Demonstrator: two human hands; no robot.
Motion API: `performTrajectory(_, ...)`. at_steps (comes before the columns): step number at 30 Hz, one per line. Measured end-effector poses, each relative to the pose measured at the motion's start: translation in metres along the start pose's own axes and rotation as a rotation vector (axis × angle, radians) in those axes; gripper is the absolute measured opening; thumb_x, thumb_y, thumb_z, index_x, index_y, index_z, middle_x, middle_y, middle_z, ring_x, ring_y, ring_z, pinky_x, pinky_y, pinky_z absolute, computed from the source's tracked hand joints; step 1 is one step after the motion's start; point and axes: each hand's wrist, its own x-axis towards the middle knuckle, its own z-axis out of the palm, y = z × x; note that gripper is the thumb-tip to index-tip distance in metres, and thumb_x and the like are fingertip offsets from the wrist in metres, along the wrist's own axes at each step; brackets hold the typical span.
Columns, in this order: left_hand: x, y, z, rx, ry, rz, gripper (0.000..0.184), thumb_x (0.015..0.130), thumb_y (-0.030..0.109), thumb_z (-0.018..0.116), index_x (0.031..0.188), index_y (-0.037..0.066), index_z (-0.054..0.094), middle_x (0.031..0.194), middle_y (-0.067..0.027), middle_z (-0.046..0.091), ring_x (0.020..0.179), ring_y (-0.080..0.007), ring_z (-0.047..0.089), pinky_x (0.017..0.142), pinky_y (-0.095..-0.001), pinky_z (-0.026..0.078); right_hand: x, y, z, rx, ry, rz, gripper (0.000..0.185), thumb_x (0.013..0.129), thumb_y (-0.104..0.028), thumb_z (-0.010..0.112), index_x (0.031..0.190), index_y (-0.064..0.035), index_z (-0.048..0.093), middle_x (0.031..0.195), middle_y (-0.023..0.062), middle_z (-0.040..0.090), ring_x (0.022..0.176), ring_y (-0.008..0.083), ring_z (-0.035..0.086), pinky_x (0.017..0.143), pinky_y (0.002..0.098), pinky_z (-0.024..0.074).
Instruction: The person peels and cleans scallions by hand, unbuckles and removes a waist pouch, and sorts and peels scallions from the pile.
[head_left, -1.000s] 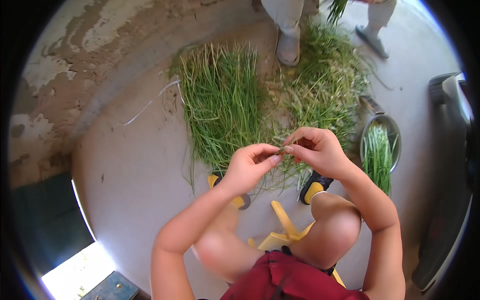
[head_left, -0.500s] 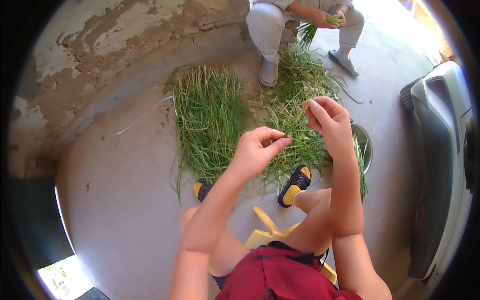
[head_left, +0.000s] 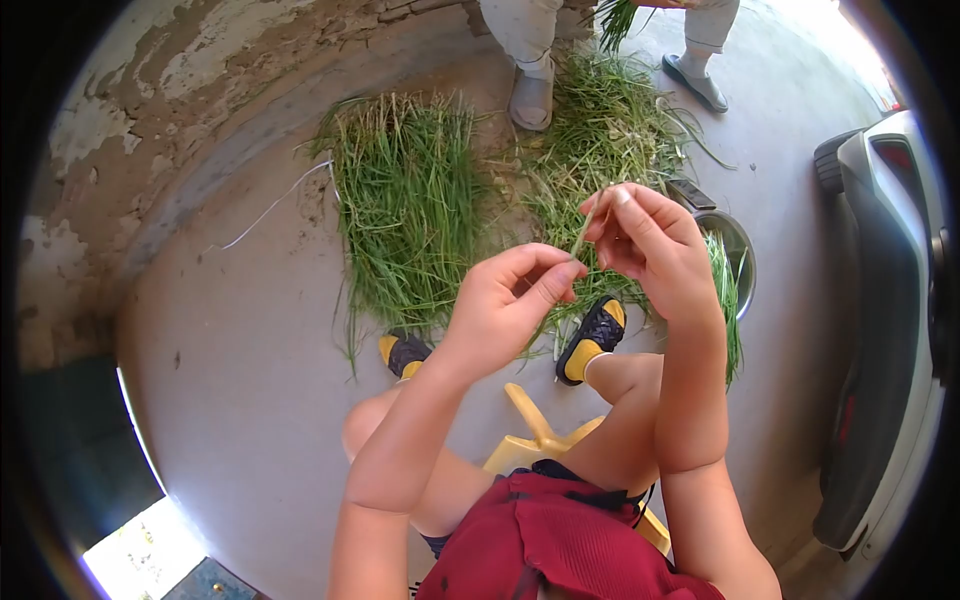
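Between my two hands runs a thin green stalk that looks like a garlic chive. My left hand pinches its lower end between thumb and forefinger. Higher and to the right, my right hand is closed on the upper end, its fingers curled together. Beneath them lies a loose heap of garlic chives, tangled with pale and yellowish bits. A thicker, neater pile of garlic chives lies to the left, its blades mostly running lengthwise.
A metal basin holding more chives stands by my right forearm, with a dark phone-like object beside it. Across the heap sits another person holding a green bunch. A vehicle is at right, a peeling wall at upper left.
The view has tipped down, so the piles and the other person appear higher. My hands stay close together, and the stalk between them now shows more clearly.
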Motion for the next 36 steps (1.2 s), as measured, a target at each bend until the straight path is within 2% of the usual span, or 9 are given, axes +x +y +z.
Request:
performTrajectory(3, 0.000, -0.005, -0.006, -0.008, 0.046, -0.015, 0.017, 0.091, 0.013, 0.057, 0.099, -0.001, 0.062, 0.086, -0.0020, 0.063, 0.077, -0.0076, 0.057, 0.070, -0.0217, 0.046, 0.005, 0.008, 0.004, -0.041, -0.039, -0.042, 0.020, 0.095, -0.016, 0.047, 0.100, -0.0003, 0.059, 0.081, 0.0028, 0.061, 0.059, 0.0038, 0.052, 0.044, 0.0157, 0.0317)
performTrajectory(8, -0.003, -0.012, -0.012, 0.018, 0.073, -0.043, 0.017, 0.090, 0.013, 0.058, 0.098, -0.001, 0.062, 0.085, -0.0028, 0.064, 0.076, -0.0072, 0.057, 0.068, -0.0220, 0.046, 0.015, 0.028, 0.009, -0.395, -0.125, -0.150, 0.008, 0.084, -0.006, 0.064, 0.083, 0.0011, 0.061, 0.074, 0.0003, 0.062, 0.063, 0.0039, 0.055, 0.056, 0.0191, 0.0471)
performTrajectory(12, -0.004, -0.011, -0.015, 0.089, 0.079, -0.054, 0.016, 0.090, 0.013, 0.058, 0.097, -0.001, 0.062, 0.082, -0.0021, 0.063, 0.074, -0.0068, 0.056, 0.066, -0.0216, 0.046, 0.016, 0.029, 0.004, -0.510, -0.138, -0.176, 0.008, 0.086, -0.008, 0.062, 0.083, -0.0001, 0.060, 0.073, -0.0006, 0.060, 0.061, 0.0037, 0.053, 0.054, 0.0184, 0.0450)
performTrajectory(19, -0.009, -0.008, -0.022, 0.121, 0.068, -0.142, 0.015, 0.090, 0.012, 0.058, 0.095, -0.001, 0.063, 0.084, -0.0020, 0.063, 0.072, -0.0067, 0.055, 0.067, -0.0206, 0.045, 0.024, 0.019, -0.012, -0.359, 0.152, -0.151, 0.012, 0.084, -0.011, 0.064, 0.090, -0.0001, 0.062, 0.070, -0.0019, 0.058, 0.059, 0.0046, 0.051, 0.054, 0.0195, 0.0421)
performTrajectory(22, -0.007, -0.007, -0.021, 0.118, 0.066, -0.146, 0.016, 0.090, 0.013, 0.059, 0.095, -0.001, 0.063, 0.082, -0.0016, 0.063, 0.073, -0.0068, 0.055, 0.067, -0.0212, 0.045, 0.028, 0.024, -0.017, -0.534, 0.267, -0.349, 0.017, 0.080, -0.009, 0.068, 0.093, 0.0001, 0.062, 0.072, -0.0008, 0.059, 0.063, 0.0063, 0.052, 0.057, 0.0205, 0.0434)
performTrajectory(26, -0.005, -0.017, -0.020, 0.130, 0.141, -0.081, 0.017, 0.089, 0.013, 0.059, 0.097, -0.001, 0.064, 0.076, -0.0008, 0.062, 0.069, -0.0048, 0.054, 0.062, -0.0205, 0.044, 0.019, 0.023, -0.004, -0.554, 0.040, -0.237, 0.016, 0.077, -0.010, 0.070, 0.089, -0.0009, 0.065, 0.077, 0.0014, 0.061, 0.068, 0.0092, 0.054, 0.060, 0.0235, 0.0448)
performTrajectory(29, -0.003, -0.019, -0.016, 0.149, 0.201, -0.049, 0.018, 0.087, 0.012, 0.061, 0.100, -0.001, 0.064, 0.076, -0.0011, 0.063, 0.069, -0.0044, 0.054, 0.061, -0.0207, 0.045, 0.016, 0.022, 0.005, -0.728, -0.059, -0.338, 0.014, 0.076, -0.011, 0.070, 0.085, -0.0017, 0.065, 0.076, 0.0045, 0.061, 0.068, 0.0127, 0.056, 0.059, 0.0251, 0.0445)
performTrajectory(30, -0.002, -0.019, -0.015, 0.145, 0.214, -0.043, 0.018, 0.087, 0.011, 0.061, 0.100, -0.001, 0.064, 0.076, -0.0012, 0.063, 0.068, -0.0043, 0.054, 0.061, -0.0205, 0.045, 0.016, 0.024, 0.007, -0.759, -0.050, -0.342, 0.012, 0.076, -0.011, 0.067, 0.084, -0.0018, 0.065, 0.076, 0.0074, 0.060, 0.067, 0.0179, 0.058, 0.058, 0.0270, 0.0444)
performTrajectory(36, 0.002, -0.019, -0.013, 0.181, 0.233, -0.008, 0.019, 0.086, 0.011, 0.062, 0.100, -0.001, 0.064, 0.074, -0.0013, 0.063, 0.066, -0.0042, 0.054, 0.060, -0.0198, 0.045, 0.019, 0.032, 0.009, -0.830, 0.000, -0.528, 0.008, 0.078, -0.007, 0.063, 0.083, -0.0009, 0.063, 0.075, 0.0086, 0.058, 0.065, 0.0215, 0.057, 0.057, 0.0303, 0.0459)
